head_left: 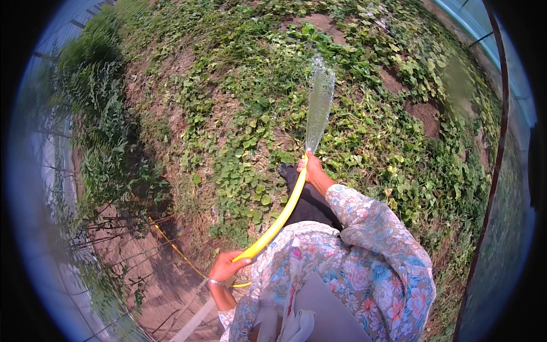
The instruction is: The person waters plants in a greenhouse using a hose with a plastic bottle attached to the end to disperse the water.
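A yellow hose (pixel 273 231) curves across the front of my body. My right hand (pixel 314 170) grips it just below its open end, and my left hand (pixel 228 269), with a bracelet at the wrist, holds it lower down at the left. From the hose end a broad stream of water (pixel 320 102) shoots up and away over low leafy vine plants (pixel 265 128). Behind my left hand the hose shows again and trails off over the ground to the left.
Tall feathery bushes (pixel 107 141) and thin bare branches stand at the left beside bare soil (pixel 171 273). A dark pole (pixel 498 171) and blue translucent sheeting run along the right side. Bare earth patches (pixel 423 116) show among the vines. My dark shoe stands among leaves.
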The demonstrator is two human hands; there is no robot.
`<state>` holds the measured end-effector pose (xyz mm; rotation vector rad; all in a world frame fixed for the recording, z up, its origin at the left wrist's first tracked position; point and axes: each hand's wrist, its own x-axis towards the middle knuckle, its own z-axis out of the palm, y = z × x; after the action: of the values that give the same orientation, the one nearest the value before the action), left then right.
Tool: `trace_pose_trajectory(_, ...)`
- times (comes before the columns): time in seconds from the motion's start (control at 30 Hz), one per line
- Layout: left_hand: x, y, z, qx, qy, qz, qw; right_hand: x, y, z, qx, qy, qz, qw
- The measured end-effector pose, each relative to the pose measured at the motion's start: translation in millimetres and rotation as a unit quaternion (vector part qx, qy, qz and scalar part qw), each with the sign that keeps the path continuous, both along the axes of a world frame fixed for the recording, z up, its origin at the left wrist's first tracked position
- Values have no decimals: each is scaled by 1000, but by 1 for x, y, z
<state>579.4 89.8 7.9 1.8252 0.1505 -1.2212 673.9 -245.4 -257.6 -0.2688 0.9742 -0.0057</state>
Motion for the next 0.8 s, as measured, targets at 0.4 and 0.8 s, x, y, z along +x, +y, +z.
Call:
trace_pose_trajectory(0.4, 23, -10, -16, -7, 1, -44, 999, -35, -22, -27, 7, 37, -64, 997)
trace_pose_trajectory(0.8, 57, -23, -59, -31, 20, -92, 995, -71, -53, -39, -24, 99, -141, 985)
